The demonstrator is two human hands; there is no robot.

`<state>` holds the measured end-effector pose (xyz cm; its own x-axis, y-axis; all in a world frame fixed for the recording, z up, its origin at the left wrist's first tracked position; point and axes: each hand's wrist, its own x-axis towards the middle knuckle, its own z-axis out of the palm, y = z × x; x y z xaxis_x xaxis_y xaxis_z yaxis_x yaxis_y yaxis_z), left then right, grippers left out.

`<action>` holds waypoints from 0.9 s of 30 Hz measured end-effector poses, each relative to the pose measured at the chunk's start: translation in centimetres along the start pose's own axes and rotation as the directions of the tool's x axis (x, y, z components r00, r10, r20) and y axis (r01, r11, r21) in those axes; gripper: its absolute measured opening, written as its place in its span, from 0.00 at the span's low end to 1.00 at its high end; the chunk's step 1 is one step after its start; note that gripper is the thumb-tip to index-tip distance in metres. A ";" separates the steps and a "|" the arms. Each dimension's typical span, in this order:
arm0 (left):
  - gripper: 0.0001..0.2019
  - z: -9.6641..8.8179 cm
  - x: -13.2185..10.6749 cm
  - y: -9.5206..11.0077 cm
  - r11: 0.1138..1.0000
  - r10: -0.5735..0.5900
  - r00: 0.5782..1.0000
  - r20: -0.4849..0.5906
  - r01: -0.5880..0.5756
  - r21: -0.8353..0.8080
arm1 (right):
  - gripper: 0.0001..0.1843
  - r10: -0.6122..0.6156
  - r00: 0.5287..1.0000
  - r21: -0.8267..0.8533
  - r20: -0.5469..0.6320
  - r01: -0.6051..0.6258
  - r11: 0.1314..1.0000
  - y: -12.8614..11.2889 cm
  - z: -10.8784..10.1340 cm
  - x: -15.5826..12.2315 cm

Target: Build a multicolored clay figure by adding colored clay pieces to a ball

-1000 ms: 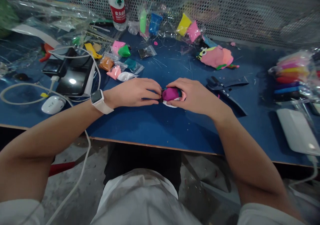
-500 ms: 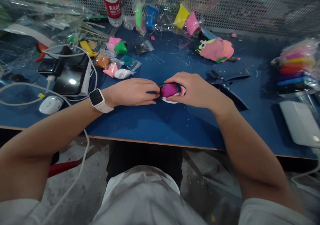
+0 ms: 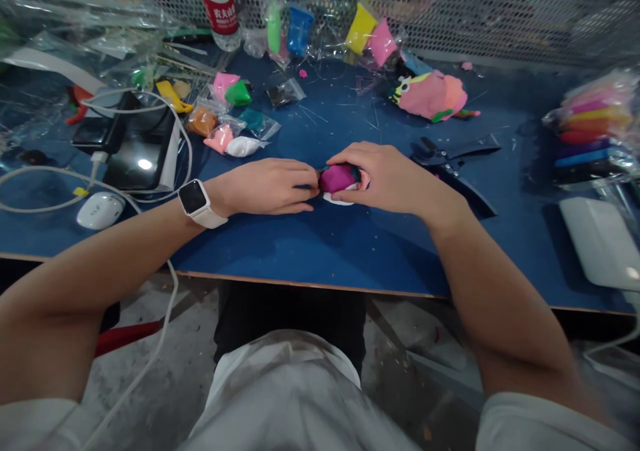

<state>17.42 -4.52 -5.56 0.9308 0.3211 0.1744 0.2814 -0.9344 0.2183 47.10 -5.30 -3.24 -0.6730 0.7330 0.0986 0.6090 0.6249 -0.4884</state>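
A small clay figure (image 3: 339,179) in magenta, white, dark teal and salmon lies between my hands near the middle of the table. My right hand (image 3: 373,176) curls round its right side, thumb at the lower edge and fingers over the top. From the left, my left hand (image 3: 280,185) pinches at a dark part on the figure's left end; the fingertips hide most of that part. A white-strapped watch (image 3: 195,199) is on the left wrist.
Behind lie bagged clay pieces (image 3: 218,137), a pink clay fish (image 3: 431,95) and a water bottle (image 3: 220,12). Black pliers (image 3: 445,157) rest beside my right forearm. A phone (image 3: 140,154), cable and white earbud case (image 3: 101,211) sit left; a white power brick (image 3: 597,243) right.
Both hands keep almost the same hold on the clay figure. The view has shifted very slightly; nothing else has visibly moved.
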 end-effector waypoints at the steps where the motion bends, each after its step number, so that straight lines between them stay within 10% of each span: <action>1: 0.16 0.0 0.0 0.1 1.000 -0.001 1.000 0.000 0.001 -0.003 | 0.25 0.000 1.000 0.001 -0.001 0.000 1.000 0.0 0.0 0.0; 27: 0.16 0.2 0.3 0.5 0.967 0.137 0.989 -0.055 -0.121 0.224 | 0.25 -0.035 0.999 -0.019 -0.021 0.035 0.999 0.4 0.3 0.0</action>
<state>17.91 -4.89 -5.62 0.9463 0.1981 0.2556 0.2113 -0.9771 -0.0250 47.22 -5.18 -3.74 -0.6851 0.7161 0.1334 0.5932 0.6548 -0.4685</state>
